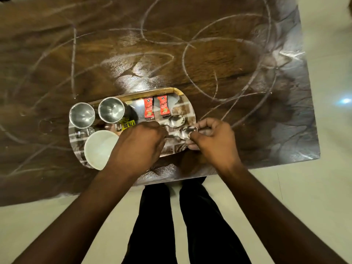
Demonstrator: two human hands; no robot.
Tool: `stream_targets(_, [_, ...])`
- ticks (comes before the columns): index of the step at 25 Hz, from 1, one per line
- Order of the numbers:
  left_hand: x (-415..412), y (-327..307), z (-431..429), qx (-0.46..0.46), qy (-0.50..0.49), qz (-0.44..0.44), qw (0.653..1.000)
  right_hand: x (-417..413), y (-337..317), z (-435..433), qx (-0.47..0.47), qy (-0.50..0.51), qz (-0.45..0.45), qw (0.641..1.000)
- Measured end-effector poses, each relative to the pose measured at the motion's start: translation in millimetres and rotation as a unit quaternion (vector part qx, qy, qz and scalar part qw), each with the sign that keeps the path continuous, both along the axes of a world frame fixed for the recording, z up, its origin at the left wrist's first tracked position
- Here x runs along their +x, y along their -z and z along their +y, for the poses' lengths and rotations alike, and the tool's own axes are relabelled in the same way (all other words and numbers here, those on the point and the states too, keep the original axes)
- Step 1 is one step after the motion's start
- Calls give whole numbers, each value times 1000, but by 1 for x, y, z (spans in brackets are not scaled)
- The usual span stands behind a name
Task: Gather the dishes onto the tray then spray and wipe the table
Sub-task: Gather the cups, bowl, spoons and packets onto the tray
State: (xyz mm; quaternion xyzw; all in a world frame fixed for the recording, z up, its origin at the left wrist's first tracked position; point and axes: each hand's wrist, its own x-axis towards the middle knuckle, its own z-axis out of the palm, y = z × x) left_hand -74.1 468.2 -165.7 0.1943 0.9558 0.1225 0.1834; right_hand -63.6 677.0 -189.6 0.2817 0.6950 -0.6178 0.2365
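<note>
Two spoons [176, 121] over tray [152, 92]; left hand [137, 147] holds one; right hand [215, 141] another.

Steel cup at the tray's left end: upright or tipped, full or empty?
Upright and empty: seen from above, the steel cup shows its open mouth and a bare, shiny bottom.

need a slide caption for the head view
Right hand pinches a spoon over the tray of cups, bowl and sachets; left hand alongside.
</note>
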Motion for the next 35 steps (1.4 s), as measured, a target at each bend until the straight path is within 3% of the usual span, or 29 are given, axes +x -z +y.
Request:
stream_targets(6, [-3,16,-2,-100,44,-57,992,12,14,-17,27,15,-39,999])
stream_targets(8, [-4,17,-4,-109,47,-58,991,9,15,-17,96,-50,-6,994])
stream_targets(12, [-7,17,-7,-121,54,-59,989,2,9,-15,244,-182,71,950])
stream_targets(21, [-5,25,-10,-128,65,-58,988,1,8,-17,262,-194,86,942])
stream_targets(25, [-4,20,-12,-85,51,-57,993,-2,4,-17,252,-192,69,946])
stream_targets(31, [-1,-25,-55,69,-102,24,992,-19,-13,-9,261,-181,109,942])
stream_targets(33, [0,-39,-82,164,-234,45,957,-29,-16,-10,261,-177,123,941])
stream_targets(35, [0,-41,-113,203,-376,52,902,-40,-13,-11,259,-173,119,943])
